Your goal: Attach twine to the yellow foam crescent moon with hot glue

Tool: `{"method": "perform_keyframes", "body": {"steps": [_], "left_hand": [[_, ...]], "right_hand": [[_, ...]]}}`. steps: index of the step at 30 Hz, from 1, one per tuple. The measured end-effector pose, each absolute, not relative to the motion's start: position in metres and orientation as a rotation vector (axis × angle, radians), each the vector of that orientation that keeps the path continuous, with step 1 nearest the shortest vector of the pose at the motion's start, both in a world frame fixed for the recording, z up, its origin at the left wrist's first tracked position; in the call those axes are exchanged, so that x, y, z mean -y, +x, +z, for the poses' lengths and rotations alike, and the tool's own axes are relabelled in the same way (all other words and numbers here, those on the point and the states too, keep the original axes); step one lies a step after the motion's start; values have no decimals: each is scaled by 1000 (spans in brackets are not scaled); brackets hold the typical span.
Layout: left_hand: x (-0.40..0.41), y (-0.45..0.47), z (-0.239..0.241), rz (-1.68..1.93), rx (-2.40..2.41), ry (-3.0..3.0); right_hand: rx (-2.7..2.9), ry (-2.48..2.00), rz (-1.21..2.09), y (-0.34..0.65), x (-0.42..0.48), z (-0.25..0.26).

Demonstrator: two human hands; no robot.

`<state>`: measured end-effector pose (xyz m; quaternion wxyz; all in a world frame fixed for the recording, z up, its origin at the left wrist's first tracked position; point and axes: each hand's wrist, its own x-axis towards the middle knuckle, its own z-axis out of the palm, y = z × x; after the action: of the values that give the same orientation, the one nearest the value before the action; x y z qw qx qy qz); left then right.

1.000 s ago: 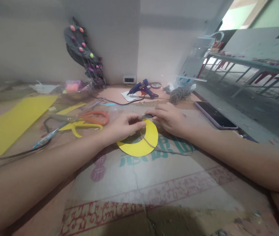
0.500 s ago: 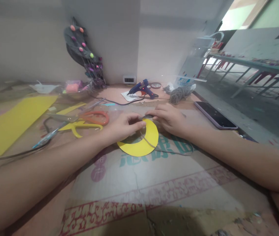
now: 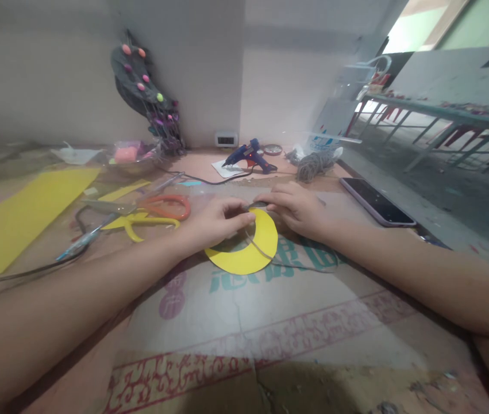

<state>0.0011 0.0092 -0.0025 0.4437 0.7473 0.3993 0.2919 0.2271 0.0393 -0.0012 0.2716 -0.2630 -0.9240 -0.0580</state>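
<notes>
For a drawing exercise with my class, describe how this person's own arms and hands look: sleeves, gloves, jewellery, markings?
The left forearm and right forearm are bare, with no sleeve in view. The left hand and right hand are ungloved, with no watch or bracelet showing. No ring or marking can be made out, though blur hides fine detail on the fingers.

the yellow crescent (image 3: 265,234) looks like smooth matt paper, the yarn bundle (image 3: 314,167) rough.
</notes>
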Motion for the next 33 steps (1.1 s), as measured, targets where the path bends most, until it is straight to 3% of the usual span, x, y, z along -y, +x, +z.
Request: {"method": "perform_keyframes", "body": {"steps": [20, 33], "left_hand": [[-9, 1, -4, 758, -1043, 1748], [-12, 0, -8, 835, -1006, 1822]], "right_hand": [[2306, -895, 73, 226, -46, -5], [2367, -905, 563, 216, -27, 7]]}}
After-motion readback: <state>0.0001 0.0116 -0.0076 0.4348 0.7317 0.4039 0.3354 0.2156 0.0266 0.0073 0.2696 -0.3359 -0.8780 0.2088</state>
